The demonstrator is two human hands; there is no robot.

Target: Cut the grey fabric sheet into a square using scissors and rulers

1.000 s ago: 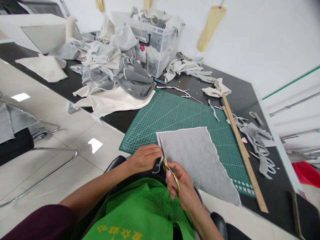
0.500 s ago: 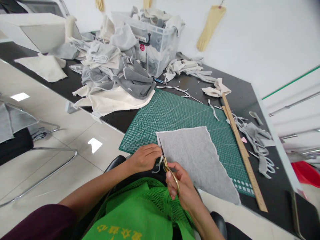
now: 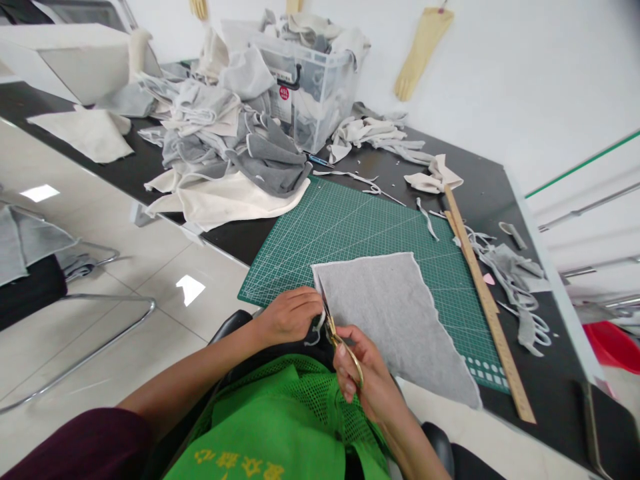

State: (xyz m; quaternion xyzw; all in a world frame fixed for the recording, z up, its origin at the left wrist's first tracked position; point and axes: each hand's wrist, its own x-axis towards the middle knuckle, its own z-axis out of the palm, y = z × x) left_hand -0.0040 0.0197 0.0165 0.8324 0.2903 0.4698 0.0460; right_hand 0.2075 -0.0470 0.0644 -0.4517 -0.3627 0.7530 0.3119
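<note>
A grey cloth (image 3: 385, 307) lies partly on the green cutting mat (image 3: 350, 220) and hangs over the table's front edge. At its left edge, my left hand (image 3: 295, 315) pinches a narrow strip (image 3: 319, 325) that dangles beneath the fingers. My right hand (image 3: 364, 365) holds gold-handled scissors (image 3: 345, 343), fingers in the handles. Their dark blades point up and left, along the cloth's left edge beside my left fingertips; the tips are partly hard to make out against the cloth.
A long wooden ruler (image 3: 487, 307) crosses the mat's right side. Beyond it lie scraps and white-handled scissors (image 3: 540, 331). A cloth pile (image 3: 215, 147) and a clear plastic box (image 3: 325, 93) stand at the back left. A phone-like dark object (image 3: 613, 427) is at the right corner.
The scissor handles have opened slightly, with my right hand shifted a little to the right and down. My left hand and the cloth look nearly unchanged.
</note>
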